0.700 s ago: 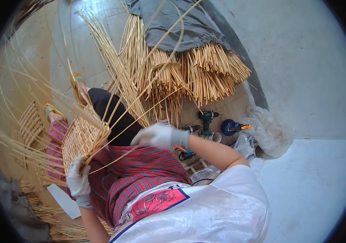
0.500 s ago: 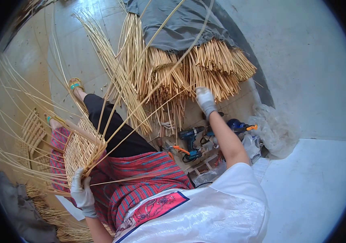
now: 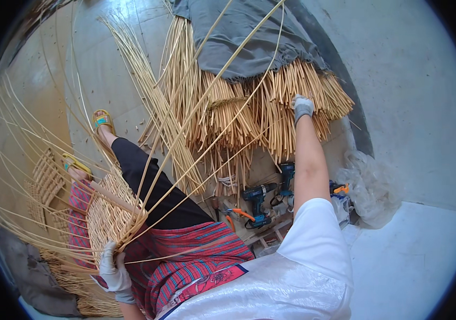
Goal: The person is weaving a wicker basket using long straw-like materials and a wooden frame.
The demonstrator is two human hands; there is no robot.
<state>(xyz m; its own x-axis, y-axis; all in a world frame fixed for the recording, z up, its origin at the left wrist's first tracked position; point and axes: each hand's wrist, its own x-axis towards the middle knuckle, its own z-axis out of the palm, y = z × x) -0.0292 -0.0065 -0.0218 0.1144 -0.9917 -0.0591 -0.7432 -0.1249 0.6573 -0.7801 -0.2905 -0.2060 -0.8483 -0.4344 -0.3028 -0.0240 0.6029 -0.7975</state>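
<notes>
My left hand (image 3: 114, 271), in a white work glove, is closed around the corner of a partly woven wicker panel (image 3: 111, 210) that rests on my lap. Long pale rods fan out from the panel's edges, bending far to the left and up across the picture. A smooth wooden bar (image 3: 111, 196) lies across the weave. Stretched out ahead to the right, my gloved right hand (image 3: 303, 105) is at the cut ends of a thick bundle of wicker rods (image 3: 292, 85). Its fingers are curled in among the ends, pinching there; exactly how many rods they hold is hidden.
A grey cloth (image 3: 244, 37) covers the bundle's far part. Loose rods (image 3: 153, 106) lie beside it. Cordless drills (image 3: 257, 197), orange-handled cutters (image 3: 243, 213) and a clear plastic bag (image 3: 372, 186) are near my right arm. Woven pieces (image 3: 46, 178) and another cloth-covered bundle (image 3: 78, 282) are at left.
My right hand has moved farther away and to the right, from the bundle's lower edge up onto the rod ends. My left hand keeps its grip on the panel. The view has shifted slightly.
</notes>
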